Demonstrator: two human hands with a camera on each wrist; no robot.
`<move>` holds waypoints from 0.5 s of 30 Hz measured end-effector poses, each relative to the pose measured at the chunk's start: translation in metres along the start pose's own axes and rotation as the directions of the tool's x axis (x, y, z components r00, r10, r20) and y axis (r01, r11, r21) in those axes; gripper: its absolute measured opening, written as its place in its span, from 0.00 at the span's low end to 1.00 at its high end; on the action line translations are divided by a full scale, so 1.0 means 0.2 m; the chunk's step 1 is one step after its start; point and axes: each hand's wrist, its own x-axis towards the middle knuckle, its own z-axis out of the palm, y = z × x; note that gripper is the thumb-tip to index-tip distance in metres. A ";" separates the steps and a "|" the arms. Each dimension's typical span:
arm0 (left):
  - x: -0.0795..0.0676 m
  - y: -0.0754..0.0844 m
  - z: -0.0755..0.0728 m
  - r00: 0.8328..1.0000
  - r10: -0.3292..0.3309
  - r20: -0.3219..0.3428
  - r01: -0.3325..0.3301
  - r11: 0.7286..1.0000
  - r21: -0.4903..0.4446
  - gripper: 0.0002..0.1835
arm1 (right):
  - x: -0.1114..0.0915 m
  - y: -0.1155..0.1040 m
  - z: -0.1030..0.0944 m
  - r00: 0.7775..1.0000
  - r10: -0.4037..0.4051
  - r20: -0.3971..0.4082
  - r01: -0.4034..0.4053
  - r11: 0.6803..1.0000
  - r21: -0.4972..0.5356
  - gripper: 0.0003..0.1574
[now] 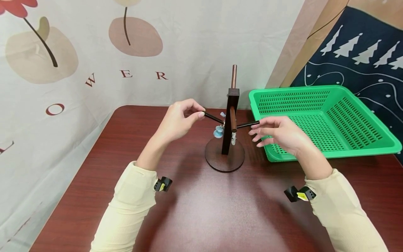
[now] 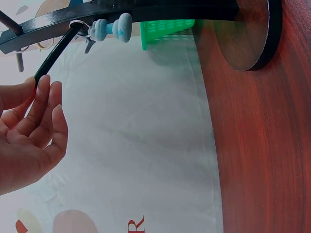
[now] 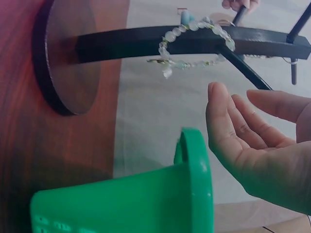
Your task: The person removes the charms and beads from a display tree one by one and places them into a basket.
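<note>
Viewing from my station, I log the following.

Item: dark wooden display stand with upright post [image 1: 226, 140] and round disc base [image 1: 217, 161], centre of the frame, standing upright on the reddish-brown wood-grain table [image 1: 189, 217].

Item: slim black left peg [image 1: 213, 117], slanting out from the post. The left hand [image 1: 179, 120] pinches its outer end between thumb and fingers. A pale-blue rounded charm [image 2: 114, 29] hangs by the peg's root.

Item: slim black right peg [image 1: 247, 124]. The right hand [image 1: 278, 133] is at its tip, fingers loosely spread and parted from the thumb; I cannot tell whether it touches. A bracelet of pale, translucent beads [image 3: 170, 36] hangs by this peg's root.

Item: green plastic slotted basket [image 1: 373, 151], right of frame, its near-left corner under the right hand, leaving me a narrow gap between basket wall and post.

Edges: the far table edge runs close behind the stand, with white printed cloth [image 1: 204, 42] beyond. I find wider room at left and lower centre of the frame.
</note>
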 end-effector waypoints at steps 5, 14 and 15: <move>0.00 0.00 0.00 1.000 0.001 0.000 -0.001 1.000 0.000 0.04 | 0.00 0.04 0.03 0.999 -0.020 0.035 0.021 1.000 -0.020 0.15; 0.00 0.00 0.00 1.000 -0.004 -0.003 0.004 1.000 0.000 0.04 | 0.03 0.10 0.12 0.997 -0.048 0.063 0.053 0.996 -0.066 0.22; 0.00 0.00 0.00 1.000 -0.004 -0.003 0.004 1.000 0.000 0.04 | 0.03 0.10 0.13 0.997 -0.051 0.062 0.055 0.996 -0.068 0.22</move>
